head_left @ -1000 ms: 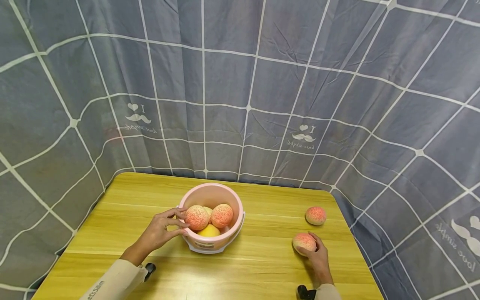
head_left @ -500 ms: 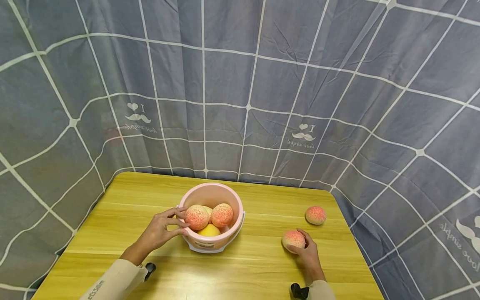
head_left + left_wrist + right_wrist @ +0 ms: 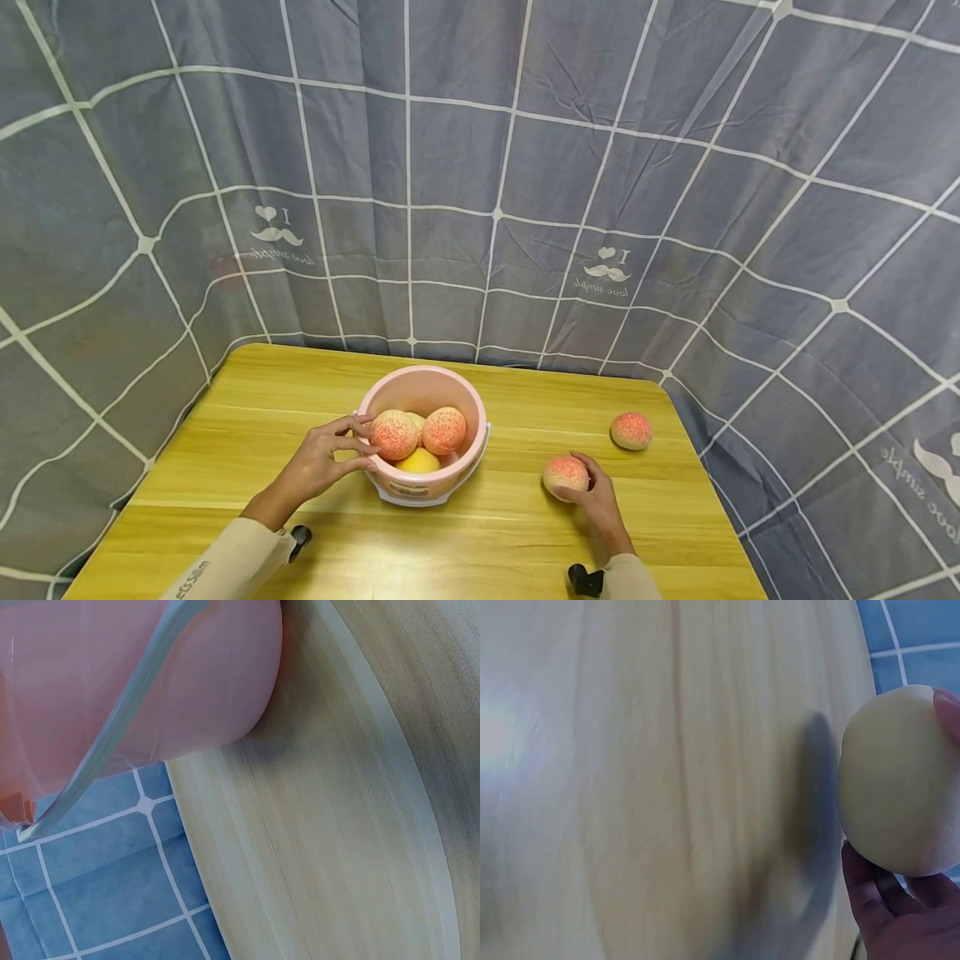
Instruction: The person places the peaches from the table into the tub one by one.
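A pink bucket (image 3: 426, 379) stands left of centre on the table, its pale handle (image 3: 124, 712) hanging down the side. Inside lie two red-speckled peaches (image 3: 443, 431), a yellow fruit (image 3: 418, 462) and another pale fruit partly hidden behind them. My left hand (image 3: 321, 460) grips the bucket's left rim, fingertips over the edge. To the right of the bucket, my right hand (image 3: 602, 498) holds a peach (image 3: 564, 477) between thumb and fingers. In the right wrist view the held peach shows its pale underside, with a shadow on the table beside it.
Another peach (image 3: 632, 431) rests near the right end of the yellow wood-grain table (image 3: 525, 542). A grey curtain (image 3: 450, 167) with white grid lines surrounds the table at the back and sides.
My right hand has carried the peach leftward, closer to the bucket. The left hand, the bucket and the far peach have stayed in place.
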`<state>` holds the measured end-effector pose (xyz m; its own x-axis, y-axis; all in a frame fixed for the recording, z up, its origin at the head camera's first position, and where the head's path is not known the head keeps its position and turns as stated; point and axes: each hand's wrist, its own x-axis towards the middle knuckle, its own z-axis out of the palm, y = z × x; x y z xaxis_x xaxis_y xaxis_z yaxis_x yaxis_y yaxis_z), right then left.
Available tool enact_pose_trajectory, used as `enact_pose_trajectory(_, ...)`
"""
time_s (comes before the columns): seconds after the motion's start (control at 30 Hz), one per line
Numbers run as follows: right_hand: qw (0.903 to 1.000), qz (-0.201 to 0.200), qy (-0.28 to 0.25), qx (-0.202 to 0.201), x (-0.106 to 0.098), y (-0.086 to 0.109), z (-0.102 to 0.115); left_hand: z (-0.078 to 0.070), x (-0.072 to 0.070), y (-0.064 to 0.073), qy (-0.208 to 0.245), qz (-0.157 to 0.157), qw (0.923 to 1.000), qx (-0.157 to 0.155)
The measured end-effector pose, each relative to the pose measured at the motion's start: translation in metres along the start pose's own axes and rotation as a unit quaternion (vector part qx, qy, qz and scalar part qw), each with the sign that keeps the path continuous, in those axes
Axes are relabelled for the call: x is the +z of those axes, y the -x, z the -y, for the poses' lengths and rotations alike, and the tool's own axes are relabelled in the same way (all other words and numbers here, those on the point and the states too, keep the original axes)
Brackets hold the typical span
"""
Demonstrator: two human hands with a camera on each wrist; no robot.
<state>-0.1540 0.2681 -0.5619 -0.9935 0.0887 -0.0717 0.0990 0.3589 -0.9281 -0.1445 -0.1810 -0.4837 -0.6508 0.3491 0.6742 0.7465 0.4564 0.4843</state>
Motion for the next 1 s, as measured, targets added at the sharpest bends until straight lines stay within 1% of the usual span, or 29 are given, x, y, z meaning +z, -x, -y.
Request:
enact_pose_trajectory(0.13,0.9999,0.008,-0.002,-0.01,0.005,0.0,0.01,0.0,0.0,0.0,0.0,0.0,1.0,0.001)
enact_pose_trajectory(0.37,0.9992,0.03,-0.01,-0.023,0.014,-0.006,0.031,0.0,-0.001,-0.002,0.005,0.001,1.0,-0.001)
enact_pose_trajectory(0.6,0.9977,0.047,0.006,-0.048,0.02,0.004,0.072,-0.001,-0.001,0.0,-0.005,0.004,1.0,-0.004)
enact_pose_trajectory(0.7,0.9974,0.052,0.005,-0.05,0.022,0.006,0.084,-0.001,-0.001,0.0,-0.005,0.002,1.0,-0.006)
enact_pose_trajectory(1.0,0.996,0.065,-0.012,-0.06,0.027,0.006,0.099,-0.002,-0.001,-0.001,0.002,0.001,1.0,-0.006)
